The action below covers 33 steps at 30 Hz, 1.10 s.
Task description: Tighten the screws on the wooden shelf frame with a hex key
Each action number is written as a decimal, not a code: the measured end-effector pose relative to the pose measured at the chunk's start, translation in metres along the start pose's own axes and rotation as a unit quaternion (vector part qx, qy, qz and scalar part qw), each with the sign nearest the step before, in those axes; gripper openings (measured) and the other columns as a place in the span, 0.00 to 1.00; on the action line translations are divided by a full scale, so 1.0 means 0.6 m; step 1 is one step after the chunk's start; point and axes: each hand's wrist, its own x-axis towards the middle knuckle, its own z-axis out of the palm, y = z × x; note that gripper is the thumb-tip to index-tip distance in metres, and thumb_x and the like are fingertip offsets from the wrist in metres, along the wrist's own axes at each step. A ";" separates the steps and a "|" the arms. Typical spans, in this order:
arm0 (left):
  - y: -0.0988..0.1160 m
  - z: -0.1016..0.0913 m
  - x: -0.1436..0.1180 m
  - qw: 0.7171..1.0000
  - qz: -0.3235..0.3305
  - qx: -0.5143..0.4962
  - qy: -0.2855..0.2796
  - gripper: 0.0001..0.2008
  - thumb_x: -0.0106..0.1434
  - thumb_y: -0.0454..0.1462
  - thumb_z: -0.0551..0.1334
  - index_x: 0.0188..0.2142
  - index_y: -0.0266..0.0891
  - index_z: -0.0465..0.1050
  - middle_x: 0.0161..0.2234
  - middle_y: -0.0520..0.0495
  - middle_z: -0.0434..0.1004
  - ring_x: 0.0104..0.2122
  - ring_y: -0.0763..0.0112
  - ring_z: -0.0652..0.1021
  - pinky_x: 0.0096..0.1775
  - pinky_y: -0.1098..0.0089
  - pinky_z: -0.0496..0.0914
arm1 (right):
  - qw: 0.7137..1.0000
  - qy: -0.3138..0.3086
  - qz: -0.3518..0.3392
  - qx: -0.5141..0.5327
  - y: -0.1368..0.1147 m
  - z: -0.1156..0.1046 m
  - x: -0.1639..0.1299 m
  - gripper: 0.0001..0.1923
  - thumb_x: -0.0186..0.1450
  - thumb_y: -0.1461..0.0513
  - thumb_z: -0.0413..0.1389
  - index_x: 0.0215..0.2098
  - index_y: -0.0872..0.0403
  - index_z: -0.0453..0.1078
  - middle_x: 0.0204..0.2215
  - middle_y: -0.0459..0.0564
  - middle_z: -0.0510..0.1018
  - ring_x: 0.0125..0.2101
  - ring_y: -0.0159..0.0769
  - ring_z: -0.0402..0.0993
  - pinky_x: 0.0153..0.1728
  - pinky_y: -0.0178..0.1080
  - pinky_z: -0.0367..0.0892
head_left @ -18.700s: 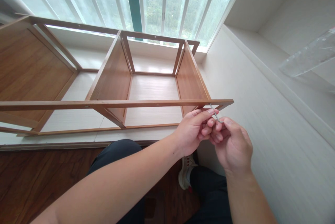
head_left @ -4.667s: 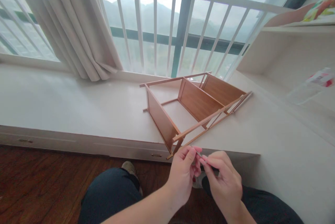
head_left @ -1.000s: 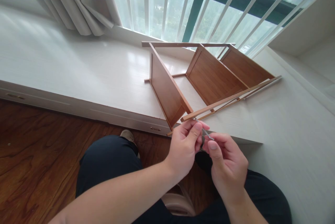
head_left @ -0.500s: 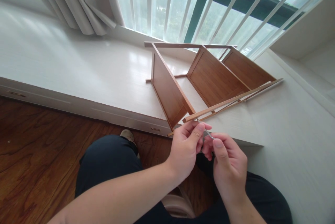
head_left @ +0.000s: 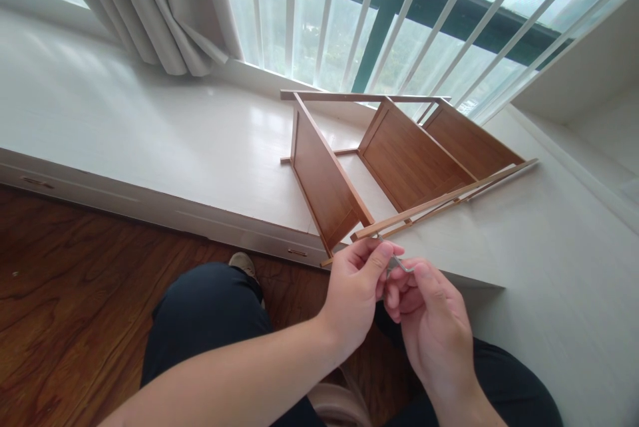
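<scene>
A brown wooden shelf unit (head_left: pixel 419 154) lies on its side on the white window bench. Its near leg rail (head_left: pixel 439 198) ends just above my hands. A thin, bent metal hex key (head_left: pixel 402 263) runs from that rail end down between my fingers. My left hand (head_left: pixel 357 287) pinches the key's long shaft between thumb and fingers, close under the wood. With thumb and forefinger, my right hand (head_left: pixel 434 317) grips the short bent end. The key's tip at the rail is too small to make out.
The white bench (head_left: pixel 200 141) has drawers along its front. A grey curtain (head_left: pixel 160 14) hangs at the back left, before a barred window (head_left: pixel 334 21). A white wall panel (head_left: pixel 564 267) stands on the right. My knees flank the hands above the wooden floor (head_left: pixel 74 300).
My right hand has shifted slightly, and the bent end of the hex key has turned a little with it. The view has tilted slightly, so the shelf appears a bit lower.
</scene>
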 end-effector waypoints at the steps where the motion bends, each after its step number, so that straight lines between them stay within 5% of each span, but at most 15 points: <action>1: 0.000 0.000 0.000 1.000 -0.001 -0.001 0.000 0.17 0.62 0.49 0.70 0.36 0.37 0.77 0.13 0.59 0.62 0.11 0.75 0.66 0.14 0.73 0.68 | 1.000 -0.003 0.007 0.007 -0.002 0.002 0.001 0.20 0.69 0.47 0.60 0.31 0.54 0.78 0.20 0.47 0.74 0.20 0.28 0.67 0.18 0.29 0.61; 14: 0.006 0.005 0.001 1.000 -0.012 -0.002 0.016 0.18 0.60 0.49 0.72 0.35 0.36 0.76 0.15 0.56 0.69 0.10 0.74 0.69 0.12 0.77 0.58 | 0.987 0.003 0.119 0.104 -0.009 0.011 0.003 0.20 0.64 0.48 0.64 0.27 0.55 0.74 0.15 0.44 0.69 0.17 0.26 0.61 0.17 0.28 0.57; 19: 0.012 0.007 0.001 0.998 0.008 0.018 0.063 0.17 0.58 0.46 0.74 0.32 0.33 0.78 0.17 0.55 0.69 0.13 0.83 0.66 0.17 0.80 0.60 | 0.979 -0.003 0.156 0.133 -0.012 0.012 0.003 0.20 0.63 0.48 0.65 0.28 0.55 0.73 0.15 0.42 0.67 0.17 0.25 0.57 0.17 0.28 0.55; 33: 0.006 0.003 -0.001 0.999 -0.012 0.007 0.030 0.18 0.61 0.50 0.71 0.35 0.36 0.76 0.14 0.57 0.66 0.09 0.75 0.66 0.09 0.76 0.62 | 0.995 0.001 0.090 0.037 0.003 0.011 -0.003 0.25 0.62 0.43 0.66 0.30 0.56 0.74 0.17 0.44 0.70 0.16 0.24 0.61 0.16 0.27 0.57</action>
